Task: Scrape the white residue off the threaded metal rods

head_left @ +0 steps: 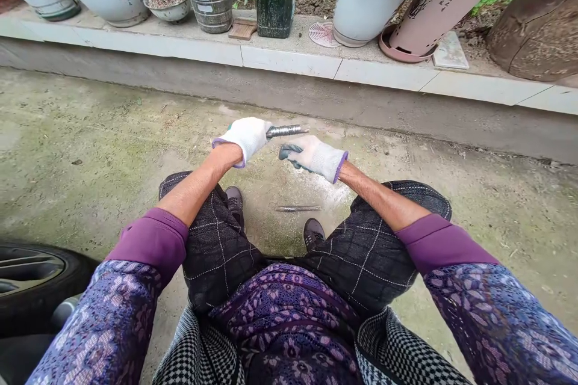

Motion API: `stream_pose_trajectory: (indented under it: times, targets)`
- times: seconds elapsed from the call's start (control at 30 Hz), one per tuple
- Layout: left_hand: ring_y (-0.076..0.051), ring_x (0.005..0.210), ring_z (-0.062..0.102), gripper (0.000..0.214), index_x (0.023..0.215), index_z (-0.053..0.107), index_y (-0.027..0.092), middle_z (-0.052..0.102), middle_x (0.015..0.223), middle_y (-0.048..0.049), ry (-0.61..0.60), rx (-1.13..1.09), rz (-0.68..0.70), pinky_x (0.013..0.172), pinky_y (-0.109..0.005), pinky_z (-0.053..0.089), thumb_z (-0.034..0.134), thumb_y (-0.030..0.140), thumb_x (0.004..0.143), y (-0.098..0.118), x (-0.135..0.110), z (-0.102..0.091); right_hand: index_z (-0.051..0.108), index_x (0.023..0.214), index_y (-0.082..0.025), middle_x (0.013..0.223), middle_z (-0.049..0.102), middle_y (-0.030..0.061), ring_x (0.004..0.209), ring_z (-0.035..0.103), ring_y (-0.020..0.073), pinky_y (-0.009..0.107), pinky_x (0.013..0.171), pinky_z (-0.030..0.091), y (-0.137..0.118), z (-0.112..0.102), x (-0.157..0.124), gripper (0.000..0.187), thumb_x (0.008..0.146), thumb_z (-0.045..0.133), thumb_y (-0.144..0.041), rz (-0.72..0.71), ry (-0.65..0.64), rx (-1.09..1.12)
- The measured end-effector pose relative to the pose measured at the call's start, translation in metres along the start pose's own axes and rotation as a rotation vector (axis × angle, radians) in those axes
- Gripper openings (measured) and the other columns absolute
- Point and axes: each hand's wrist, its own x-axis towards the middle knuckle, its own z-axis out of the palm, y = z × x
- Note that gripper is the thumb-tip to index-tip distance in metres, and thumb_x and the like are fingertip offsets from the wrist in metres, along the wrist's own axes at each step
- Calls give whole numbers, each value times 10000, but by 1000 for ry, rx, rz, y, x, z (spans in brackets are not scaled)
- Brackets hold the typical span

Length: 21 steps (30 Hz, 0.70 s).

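While the left hand [249,135] is closed around one end of a ridged metal rod [287,130], the rest of that rod sticks out to the right, level with the knuckles and nearly horizontal, above the concrete ground [135,132]. Its surface is bright silver with darker grey lines between the close-set ridges, so that it looks coiled or wound; whether it is a single piece or several bound together is too fine to make out. Towards the free end it narrows to a thinner, duller, brownish tip. The right hand [311,155] is just below and to the right of that tip, its fingers partly bent and pointing left; I cannot tell whether they pinch anything. Both hands wear white knit gloves with purple cuffs, and dark grey-green coating shows on the fingers of the right one. A second metal rod [298,209] lies flat on the ground, near the right shoe [313,233], roughly crosswise to the person. It looks slimmer and darker than the held one, grey with a shiny streak, its ends tapering to thin points.
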Motion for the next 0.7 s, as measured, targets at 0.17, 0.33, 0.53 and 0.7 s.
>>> stream_pose_trajectory:
  times: [0.17, 0.33, 0.53, 0.7]
  targets:
    - [-301, 893, 692, 346, 1130, 711, 174, 717, 851, -156, -85, 305, 29, 760, -385, 485, 456, 194, 897, 5, 4, 8, 738, 896, -155, 586, 564, -14, 499, 465, 76, 209, 493, 340, 0, -14, -2, 225, 830, 532, -215, 0, 97, -36]
    - [-288, 872, 696, 335, 1105, 727, 196, 717, 812, -136, -185, 328, 109, 754, -366, 475, 476, 183, 884, 17, -3, 5, 741, 919, -134, 603, 559, -5, 499, 470, 75, 207, 466, 340, 12, -32, 11, 266, 779, 517, -170, 38, 253, 53]
    - [-212, 785, 675, 358, 1119, 726, 232, 723, 831, -72, -108, 107, 115, 710, -303, 459, 464, 332, 896, 23, -13, -9, 730, 877, -123, 588, 553, -5, 488, 448, 75, 203, 430, 333, 25, -34, 24, 242, 767, 516, -141, 87, 202, 89]
    - [-198, 789, 669, 381, 1118, 724, 215, 733, 880, -62, -7, -9, 66, 724, -285, 461, 477, 385, 881, 19, -13, -17, 729, 990, -137, 611, 615, 18, 467, 439, 89, 226, 420, 337, 14, -13, 14, 258, 844, 529, -212, 121, 47, 18]
